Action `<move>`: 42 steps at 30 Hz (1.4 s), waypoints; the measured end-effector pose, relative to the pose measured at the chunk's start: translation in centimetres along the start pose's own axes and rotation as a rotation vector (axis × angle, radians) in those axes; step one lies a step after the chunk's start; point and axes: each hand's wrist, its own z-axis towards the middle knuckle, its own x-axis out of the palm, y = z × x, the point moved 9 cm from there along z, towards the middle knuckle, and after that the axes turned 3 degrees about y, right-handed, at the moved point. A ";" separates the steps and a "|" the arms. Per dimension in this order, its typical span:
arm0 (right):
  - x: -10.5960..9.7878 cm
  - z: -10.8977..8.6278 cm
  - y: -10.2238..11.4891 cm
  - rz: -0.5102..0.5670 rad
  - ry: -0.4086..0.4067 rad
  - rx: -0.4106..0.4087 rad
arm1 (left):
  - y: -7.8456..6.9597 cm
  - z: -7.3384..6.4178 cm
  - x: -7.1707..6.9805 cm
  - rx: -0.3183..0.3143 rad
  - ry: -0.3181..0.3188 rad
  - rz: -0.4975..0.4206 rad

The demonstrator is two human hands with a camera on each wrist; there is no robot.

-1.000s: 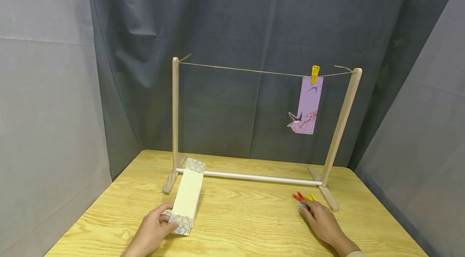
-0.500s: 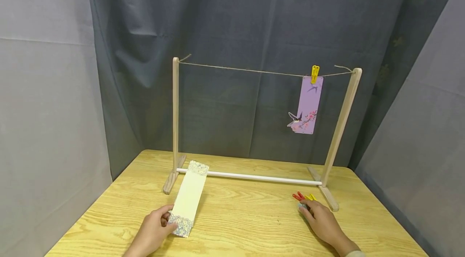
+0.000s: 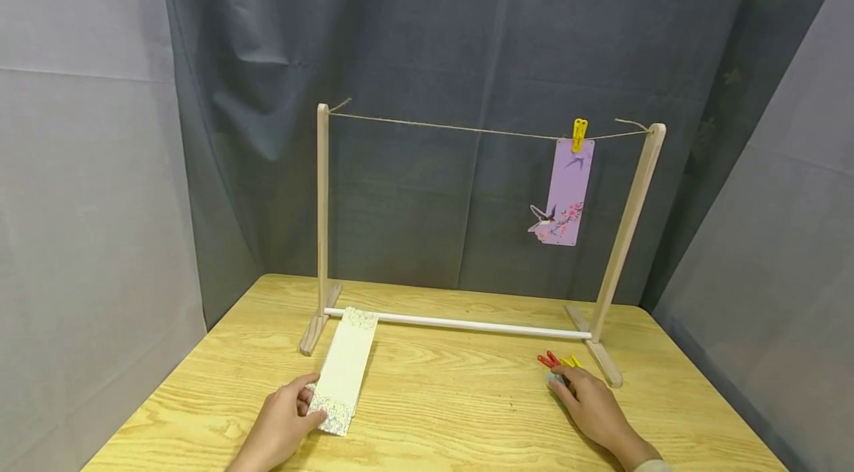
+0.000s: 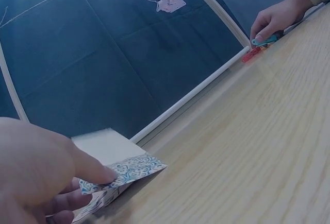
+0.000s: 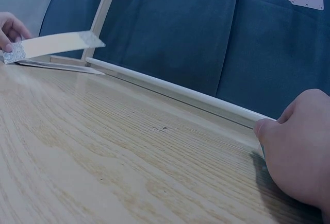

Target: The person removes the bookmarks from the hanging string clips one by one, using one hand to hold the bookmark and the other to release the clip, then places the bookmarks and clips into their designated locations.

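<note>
My left hand (image 3: pixel 279 420) pinches the near end of a cream bookmark (image 3: pixel 345 361) with blue-patterned ends, thumb on top. In the right wrist view this bookmark (image 5: pixel 56 44) is raised at a slant over more flat cards (image 5: pixel 56 66) lying on the table. At the right, my right hand (image 3: pixel 590 407) is low at the tabletop, thumb and finger pinching a teal clothespin (image 4: pixel 265 40). Just beyond its fingertips lie a red clothespin (image 3: pixel 548 359) and a yellow clothespin (image 3: pixel 571 361). In the right wrist view, the back of the right hand (image 5: pixel 301 144) hides the clothespins.
A wooden stand with a left post (image 3: pixel 323 213), right post (image 3: pixel 627 235) and white bottom bar (image 3: pixel 480 326) stands across the table (image 3: pixel 454 405). From its string (image 3: pixel 440 127) hangs a purple bookmark (image 3: pixel 567 190) under a yellow clothespin (image 3: pixel 579 135). A dark curtain (image 3: pixel 414 27) is behind.
The far end of the cream bookmark has swung slightly right, then dipped toward me, while my left hand stays nearly in place. My right hand has not moved.
</note>
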 end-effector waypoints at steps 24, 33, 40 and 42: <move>0.2 0.2 -0.2 -0.002 0.006 -0.010 | 0.0 0.1 0.3 0.032 -0.001 0.062; 0.0 0.0 0.1 -0.008 -0.014 -0.019 | 0.0 0.3 0.7 0.080 -0.015 0.074; 0.0 0.0 0.1 -0.012 -0.021 -0.018 | -0.4 0.2 1.0 0.131 -0.012 0.093; 0.0 0.0 0.1 -0.010 -0.017 -0.016 | -0.6 0.2 1.1 0.146 -0.007 0.097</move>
